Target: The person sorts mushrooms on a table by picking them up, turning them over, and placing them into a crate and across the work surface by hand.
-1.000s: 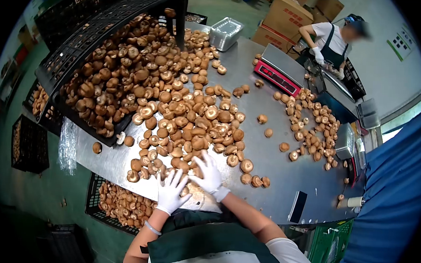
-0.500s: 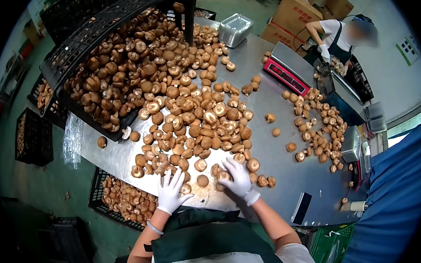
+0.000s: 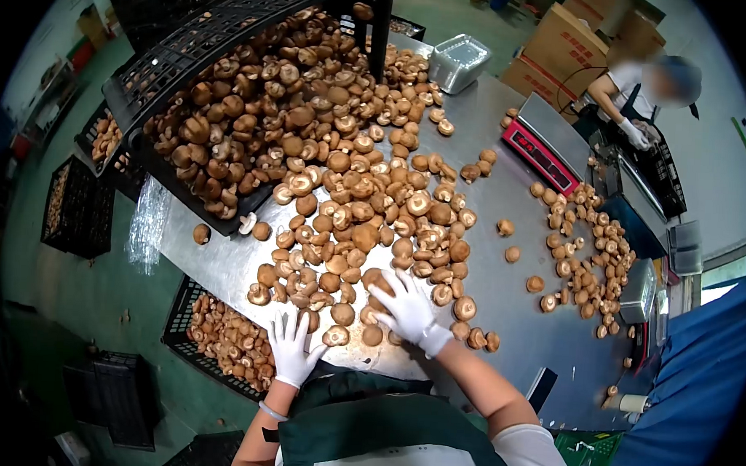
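Brown mushrooms (image 3: pixel 366 207) lie heaped on the steel table (image 3: pixel 503 324), spilling from a tipped black crate (image 3: pixel 257 24) at the upper left. My left hand (image 3: pixel 293 347), in a white glove, rests with fingers spread at the table's near edge, beside a few mushrooms. Also gloved, my right hand (image 3: pixel 407 306) reaches over the near side of the heap, fingers apart, touching mushrooms. A large mushroom (image 3: pixel 377 280) lies at its fingertips. Whatever is beneath its palm is partly hidden.
A red scale (image 3: pixel 539 157) and a clear plastic tray stack (image 3: pixel 459 62) stand farther back. More mushrooms (image 3: pixel 591 253) lie at the right. A full crate (image 3: pixel 228 339) is below the left edge. Across the table, a person (image 3: pixel 641 104) in white gloves handles something.
The view has shifted, moving the scene rightward. My right hand has moved forward and left over the mushrooms. My left hand stays near the table edge, fingers spread.
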`<state>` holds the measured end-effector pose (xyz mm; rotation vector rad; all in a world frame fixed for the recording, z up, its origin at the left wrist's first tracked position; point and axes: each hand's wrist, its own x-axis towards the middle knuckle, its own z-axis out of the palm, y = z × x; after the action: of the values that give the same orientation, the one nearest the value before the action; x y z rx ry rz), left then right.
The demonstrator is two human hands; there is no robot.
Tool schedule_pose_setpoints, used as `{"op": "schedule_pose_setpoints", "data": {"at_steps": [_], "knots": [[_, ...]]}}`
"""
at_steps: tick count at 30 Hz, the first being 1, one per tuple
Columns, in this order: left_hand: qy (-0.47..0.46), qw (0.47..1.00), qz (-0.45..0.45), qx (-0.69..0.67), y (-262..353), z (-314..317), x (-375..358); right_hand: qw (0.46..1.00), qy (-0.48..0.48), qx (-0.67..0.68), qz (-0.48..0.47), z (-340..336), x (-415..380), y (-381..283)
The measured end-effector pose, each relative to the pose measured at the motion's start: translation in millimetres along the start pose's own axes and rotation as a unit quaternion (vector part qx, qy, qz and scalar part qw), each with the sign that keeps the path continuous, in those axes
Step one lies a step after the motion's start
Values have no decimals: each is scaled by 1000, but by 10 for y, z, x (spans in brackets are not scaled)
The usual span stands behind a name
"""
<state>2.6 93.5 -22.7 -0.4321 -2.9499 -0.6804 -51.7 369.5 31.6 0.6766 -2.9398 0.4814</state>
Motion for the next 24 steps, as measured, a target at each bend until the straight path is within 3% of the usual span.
{"op": "schedule_pose_setpoints", "data": {"at_steps": [5, 9, 10, 13, 14, 18, 20, 21, 22, 24], "knots": [[-19, 1000, -6, 2, -22, 31, -147, 991, -1, 130, 10, -110, -429, -88], [1, 1000, 9, 1, -20, -2, -52, 949, 70, 283, 125, 45, -551, 52], [13, 1000, 22, -1, -12, -26, -6, 917, 90, 353, 164, 72, -531, 100], [45, 998, 45, -2, 108, -140, 138, 746, 99, 579, 313, 4, -462, 241], [44, 998, 47, -1, 126, -150, 180, 638, 136, 680, 335, -20, -445, 279], [45, 990, 118, -58, 260, -124, 416, 437, 202, 831, 278, -136, -534, 634], [-48, 994, 94, -22, 377, -52, 524, 396, 227, 842, 287, -321, -504, 613], [-54, 994, 94, 17, 469, -58, 568, 434, 213, 825, 291, -347, -511, 651], [-53, 994, 94, 15, 534, -75, 611, 435, 213, 825, 292, -359, -530, 660], [-112, 988, 76, 74, 611, -98, 668, 759, 79, 557, 329, -442, -572, 625]]}}
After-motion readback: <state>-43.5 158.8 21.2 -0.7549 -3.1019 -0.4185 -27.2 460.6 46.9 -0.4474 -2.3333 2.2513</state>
